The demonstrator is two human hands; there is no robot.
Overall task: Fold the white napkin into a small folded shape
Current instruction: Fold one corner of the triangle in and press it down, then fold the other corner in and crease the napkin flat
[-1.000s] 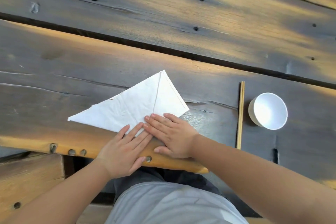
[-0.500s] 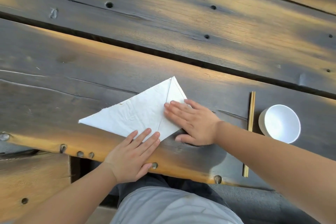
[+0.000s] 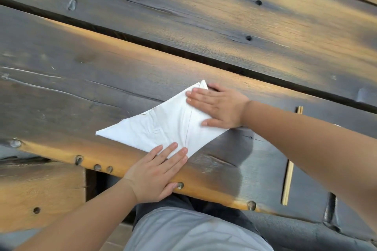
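The white napkin (image 3: 161, 128) lies flat on the dark wooden table (image 3: 102, 79), folded into a pointed, kite-like shape with a crease running down its right part. My left hand (image 3: 157, 171) rests flat at the table's near edge, its fingertips pressing the napkin's lower corner. My right hand (image 3: 218, 108) lies flat, palm down, on the napkin's upper right flap, covering most of it. Neither hand grips anything; the fingers are stretched out.
A pair of wooden chopsticks (image 3: 289, 175) lies to the right, partly hidden under my right forearm. The table's near edge (image 3: 214, 193) runs just below my left hand, with a wooden bench (image 3: 36, 193) at lower left.
My right hand has slid up along the right flap toward the napkin's top corner. The left hand stays on the lower corner. The view shifted, so the white bowl is now out of sight.
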